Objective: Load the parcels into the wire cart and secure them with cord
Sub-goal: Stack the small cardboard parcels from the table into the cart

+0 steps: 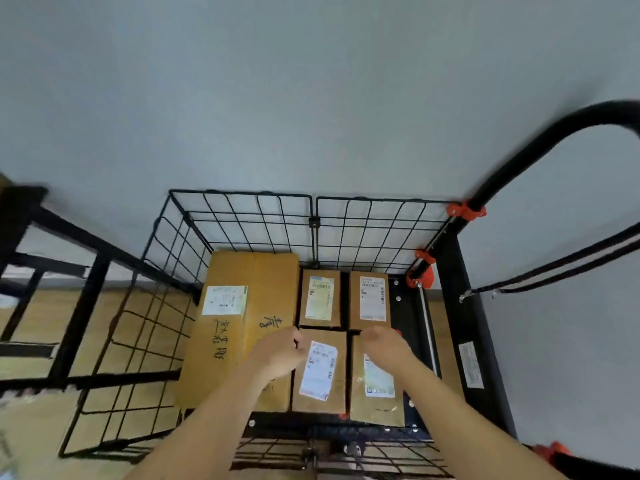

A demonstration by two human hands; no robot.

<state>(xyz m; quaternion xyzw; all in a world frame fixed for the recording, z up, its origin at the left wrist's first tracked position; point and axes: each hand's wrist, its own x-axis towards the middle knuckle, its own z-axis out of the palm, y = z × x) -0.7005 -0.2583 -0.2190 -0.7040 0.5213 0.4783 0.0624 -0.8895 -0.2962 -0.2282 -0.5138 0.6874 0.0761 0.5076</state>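
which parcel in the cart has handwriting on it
The big parcel along the cart's left side: black handwritten characters run down its top. The four small parcels beside it show only printed labels.

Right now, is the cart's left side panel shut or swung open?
Open. The left panel leans outward from the cart, away from the big box, with floor showing through its mesh.
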